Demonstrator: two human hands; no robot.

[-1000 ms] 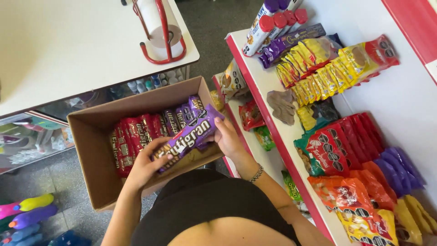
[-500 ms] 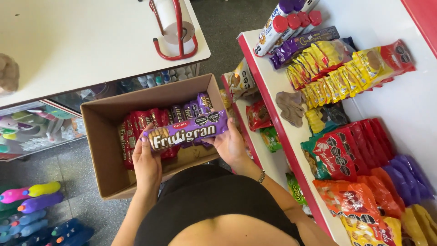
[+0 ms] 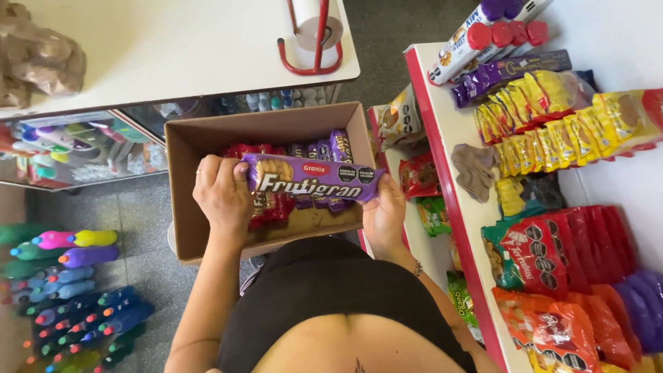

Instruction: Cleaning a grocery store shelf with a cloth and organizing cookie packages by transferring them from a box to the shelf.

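we see a long purple packet of biscuits (image 3: 312, 181) held level above an open cardboard box (image 3: 181, 200), each end caught in a hand. the left hand (image 3: 222, 195) has its grip clenched round the packet's left end, fingers curled over the top edge. the right hand (image 3: 384, 215) grasps the right end from below, thumb side toward the packet (a thin bracelet (image 3: 417, 269) sits at that wrist). under the packet, inside the box, lie more packets: red ones (image 3: 271, 206) toward the left and purple ones (image 3: 330, 147) toward the far right corner. the box rests against the person's black top (image 3: 331, 290). beyond the box stands a white desk (image 3: 173, 48) carrying a red paper roll holder (image 3: 312, 41). to the right runs a white shelf with a red edge (image 3: 442, 145), loaded with yellow snack bags (image 3: 552, 117), red snack bags (image 3: 573, 242) and orange ones (image 3: 559, 324). on the floor at the left lie coloured bottles (image 3: 69, 276).
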